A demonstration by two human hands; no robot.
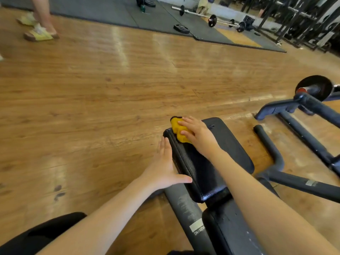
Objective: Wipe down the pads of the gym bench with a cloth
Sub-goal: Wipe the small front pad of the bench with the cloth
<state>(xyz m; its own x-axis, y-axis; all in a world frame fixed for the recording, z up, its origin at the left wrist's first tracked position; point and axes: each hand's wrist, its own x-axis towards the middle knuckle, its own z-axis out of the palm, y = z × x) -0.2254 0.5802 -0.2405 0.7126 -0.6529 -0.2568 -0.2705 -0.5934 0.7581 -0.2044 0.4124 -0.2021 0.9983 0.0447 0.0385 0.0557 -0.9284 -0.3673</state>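
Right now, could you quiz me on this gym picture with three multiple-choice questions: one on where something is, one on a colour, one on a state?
1. Where is the cloth?
A. on the floor
B. at the far end of the bench pad
C. on the barbell

2. What colour is the cloth?
A. yellow
B. blue
C. white

3. What is the left hand doing?
A. gripping the cloth
B. lifting a weight
C. resting open against the pad's side

Answers: 1 B, the right hand presses it there. 2 A, it shows bright yellow against the black pad. 3 C, its fingers are spread along the pad's edge.
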